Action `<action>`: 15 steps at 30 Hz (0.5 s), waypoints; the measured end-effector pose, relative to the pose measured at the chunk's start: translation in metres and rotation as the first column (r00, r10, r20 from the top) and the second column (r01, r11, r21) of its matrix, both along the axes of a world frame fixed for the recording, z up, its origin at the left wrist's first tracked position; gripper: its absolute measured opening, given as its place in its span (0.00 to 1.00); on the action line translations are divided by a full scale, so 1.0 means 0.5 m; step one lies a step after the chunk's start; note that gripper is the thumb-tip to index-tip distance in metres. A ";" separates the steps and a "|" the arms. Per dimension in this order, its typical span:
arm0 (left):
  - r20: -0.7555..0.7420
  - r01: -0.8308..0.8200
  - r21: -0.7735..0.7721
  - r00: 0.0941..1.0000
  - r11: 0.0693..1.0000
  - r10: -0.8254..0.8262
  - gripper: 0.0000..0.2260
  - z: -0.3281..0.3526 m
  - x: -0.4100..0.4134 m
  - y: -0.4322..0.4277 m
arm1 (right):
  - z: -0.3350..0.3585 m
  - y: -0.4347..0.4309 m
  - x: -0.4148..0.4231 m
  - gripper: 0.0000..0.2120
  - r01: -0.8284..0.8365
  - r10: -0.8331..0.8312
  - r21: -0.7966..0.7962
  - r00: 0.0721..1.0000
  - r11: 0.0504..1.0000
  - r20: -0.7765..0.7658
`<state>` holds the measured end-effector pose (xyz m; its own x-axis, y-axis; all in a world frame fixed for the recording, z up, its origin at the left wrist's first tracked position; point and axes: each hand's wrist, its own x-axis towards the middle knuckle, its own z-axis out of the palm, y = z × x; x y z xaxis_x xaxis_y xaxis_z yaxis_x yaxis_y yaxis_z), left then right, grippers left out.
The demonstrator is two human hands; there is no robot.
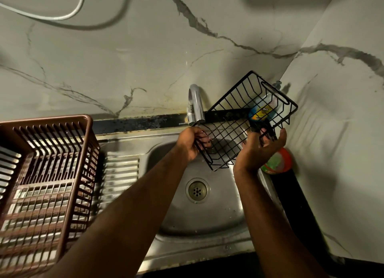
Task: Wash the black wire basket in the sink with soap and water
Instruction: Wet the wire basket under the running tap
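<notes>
Below a marble-veined wall, over the stainless steel sink (218, 221) right of centre, the black wire basket (243, 121) hangs tilted. The left grip (191, 143) curls round its left rim, and the right grip (262, 151), palm open, touches its right side.

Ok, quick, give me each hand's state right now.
Left hand: closed, gripping the edge of the black wire basket.
Right hand: open, palm up, fingers touching the basket.
</notes>
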<state>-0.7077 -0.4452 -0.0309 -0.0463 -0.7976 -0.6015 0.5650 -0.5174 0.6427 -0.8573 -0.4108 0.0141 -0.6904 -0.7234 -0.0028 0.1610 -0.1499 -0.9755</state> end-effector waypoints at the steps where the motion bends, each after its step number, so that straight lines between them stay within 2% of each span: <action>1: -0.028 -0.019 -0.008 0.999 1.000 0.019 0.04 0.000 -0.006 0.001 | 0.002 0.000 0.003 0.37 0.005 -0.005 -0.001 1.000 1.000 0.011; 7: -0.113 -0.017 -0.014 0.994 1.000 0.015 0.07 -0.004 -0.030 0.014 | 0.008 0.005 0.018 0.39 0.028 -0.028 0.000 0.998 1.000 0.051; 9: -0.128 -0.007 0.019 0.992 1.000 0.009 0.15 -0.004 -0.027 0.012 | 0.000 0.009 0.017 0.40 0.009 -0.010 0.021 0.999 1.000 0.043; 12: -0.081 -0.033 0.060 0.996 0.998 0.038 0.18 0.000 -0.025 0.006 | -0.012 0.010 0.008 0.41 -0.050 0.045 0.063 0.996 0.997 0.081; 15: -0.033 -0.071 0.043 0.997 0.997 0.072 0.16 0.003 -0.016 0.003 | -0.026 0.004 -0.013 0.43 -0.129 0.118 0.092 0.985 0.987 0.122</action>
